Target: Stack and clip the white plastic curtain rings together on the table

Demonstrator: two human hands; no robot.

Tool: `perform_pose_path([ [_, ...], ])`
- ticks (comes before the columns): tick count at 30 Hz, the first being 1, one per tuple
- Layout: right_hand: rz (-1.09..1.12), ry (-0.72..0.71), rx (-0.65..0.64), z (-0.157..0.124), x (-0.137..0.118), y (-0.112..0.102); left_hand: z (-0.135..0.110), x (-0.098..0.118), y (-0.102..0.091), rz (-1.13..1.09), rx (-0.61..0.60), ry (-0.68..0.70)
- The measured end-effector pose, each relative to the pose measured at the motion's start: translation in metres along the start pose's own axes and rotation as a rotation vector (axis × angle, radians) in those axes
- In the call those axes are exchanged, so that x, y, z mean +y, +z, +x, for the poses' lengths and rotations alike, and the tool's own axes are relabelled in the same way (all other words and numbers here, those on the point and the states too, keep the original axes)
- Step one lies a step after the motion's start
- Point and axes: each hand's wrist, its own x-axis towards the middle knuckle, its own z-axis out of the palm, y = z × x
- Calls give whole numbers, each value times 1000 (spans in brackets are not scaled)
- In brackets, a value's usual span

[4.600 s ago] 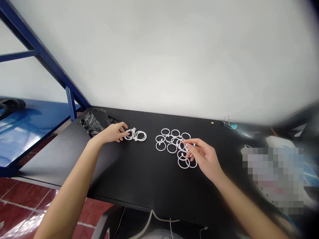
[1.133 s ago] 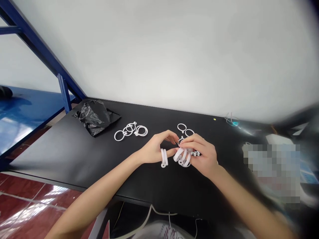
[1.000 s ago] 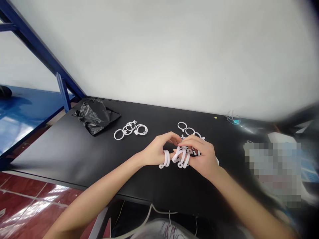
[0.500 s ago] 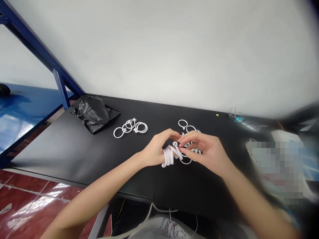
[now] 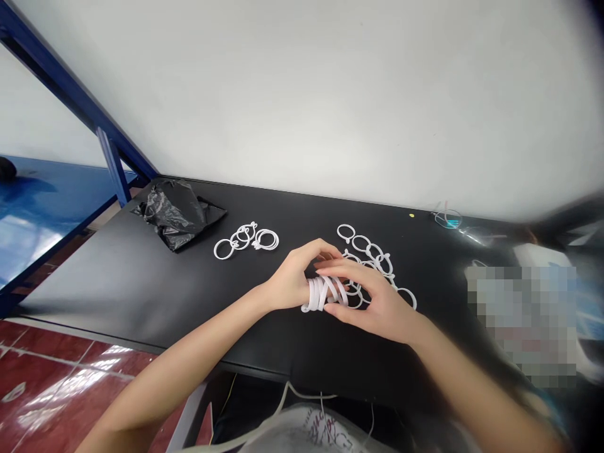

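My left hand (image 5: 296, 277) is over the middle of the black table, with several white curtain rings (image 5: 317, 293) stacked around its thumb. Its fingers curl behind the stack, partly hidden by my other hand. From the right, my right hand (image 5: 377, 302) closes around the outer rings, its thumb below and its fingers above. Just beyond it lie several loose white rings with small eyelets (image 5: 376, 253), some overlapping and partly covered by the hand. Farther left, a small group of the same rings (image 5: 267, 240) rests on the table.
A crumpled black plastic bag (image 5: 177, 214) lies on the black table (image 5: 117, 270) at the left. Clear plastic packaging and a blurred-out white package (image 5: 523, 327) sit at the right. Behind stands a pale wall (image 5: 302, 100); a blue metal frame (image 5: 80, 82) rises at left.
My right hand has moved left, closer in around the stack on my left thumb. The outer ring now sits against the others, and more loose rings show behind.
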Motion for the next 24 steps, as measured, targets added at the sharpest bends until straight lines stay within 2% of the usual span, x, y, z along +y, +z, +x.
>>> perform_pose_path([
  [3, 65, 48, -51, -2, 3, 0, 0, 1, -2, -1, -19, -9],
  [5, 142, 78, -39, -3, 5, -1, 1, 2, -3, -15, -11, -6],
  [9, 219, 123, 61, -4, 10, -1, 2, 2, -4, -17, 14, 25],
  [13, 188, 148, 162, -3, 12, 7, 0, -1, -3, 106, 26, 131],
  [17, 161, 198, 188, -1, 11, 16, -3, -6, 1, 221, 29, 232],
  [21, 208, 219, 174, -1, 13, 16, -3, -6, 1, 237, 21, 244],
  [24, 257, 209, 274, -2, 18, 11, -1, -4, -1, 251, 50, 251],
])
